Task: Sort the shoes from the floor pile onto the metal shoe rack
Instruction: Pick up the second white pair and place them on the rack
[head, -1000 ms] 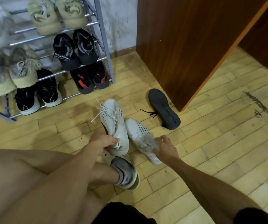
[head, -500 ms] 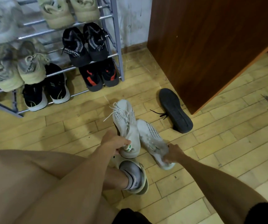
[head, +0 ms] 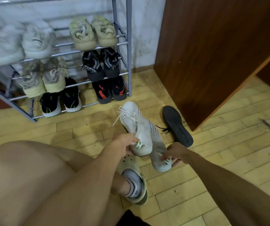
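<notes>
The metal shoe rack (head: 129,62) stands at the left against the wall, its shelves carrying pairs of pale and black shoes. In front of it, the left grip (head: 124,144) curls round the heel of one white sneaker (head: 135,126), toe toward the rack, and the right grip (head: 177,151) pinches the heel of the second white sneaker (head: 158,149), pressed against the first. Just right of them, a black shoe (head: 176,126) lies sole-up on the wooden floor (head: 228,152) beside a brown cabinet (head: 212,54).
</notes>
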Available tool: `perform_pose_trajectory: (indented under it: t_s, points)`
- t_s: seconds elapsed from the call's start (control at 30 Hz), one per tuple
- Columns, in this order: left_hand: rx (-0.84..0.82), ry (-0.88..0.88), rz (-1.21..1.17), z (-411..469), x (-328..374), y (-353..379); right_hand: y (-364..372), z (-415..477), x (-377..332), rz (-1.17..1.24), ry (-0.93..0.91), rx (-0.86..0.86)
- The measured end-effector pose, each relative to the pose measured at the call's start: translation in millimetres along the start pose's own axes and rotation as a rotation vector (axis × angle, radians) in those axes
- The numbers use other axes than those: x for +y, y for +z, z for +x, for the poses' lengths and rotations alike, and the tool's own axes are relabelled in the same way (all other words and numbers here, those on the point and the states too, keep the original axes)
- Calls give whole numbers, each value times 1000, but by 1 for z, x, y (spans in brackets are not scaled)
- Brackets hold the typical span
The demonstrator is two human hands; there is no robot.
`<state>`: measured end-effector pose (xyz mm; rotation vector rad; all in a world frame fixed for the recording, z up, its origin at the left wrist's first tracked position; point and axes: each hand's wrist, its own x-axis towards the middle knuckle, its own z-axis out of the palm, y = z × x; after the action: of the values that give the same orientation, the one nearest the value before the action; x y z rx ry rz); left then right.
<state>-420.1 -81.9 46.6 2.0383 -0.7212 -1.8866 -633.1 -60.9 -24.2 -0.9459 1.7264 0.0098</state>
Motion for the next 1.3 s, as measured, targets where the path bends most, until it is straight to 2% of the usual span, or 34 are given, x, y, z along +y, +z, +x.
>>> perform_pose_trajectory:
  t_s: [0.2, 0.33, 0.53, 0.73, 1.07, 1.3]
  points:
    - [13, 134, -192, -50, 16, -20, -27, -58, -57, 124, -209, 94]
    - [39, 270, -235, -96, 33, -46, -46, -99, -104, 180, -329, 138]
    - [306, 537, -306, -153, 89, -105, -68, -159, -184, 303, -539, 185]
    - [341, 722, -378, -195, 162, -150, -101, -202, -276, 408, -697, 194]
    - [415, 752, -370, -158, 288, -209, -160, -174, -431, 375, -719, 258]
    - [425, 729, -298, -118, 350, -231, -169, -122, -494, 329, -682, 268]
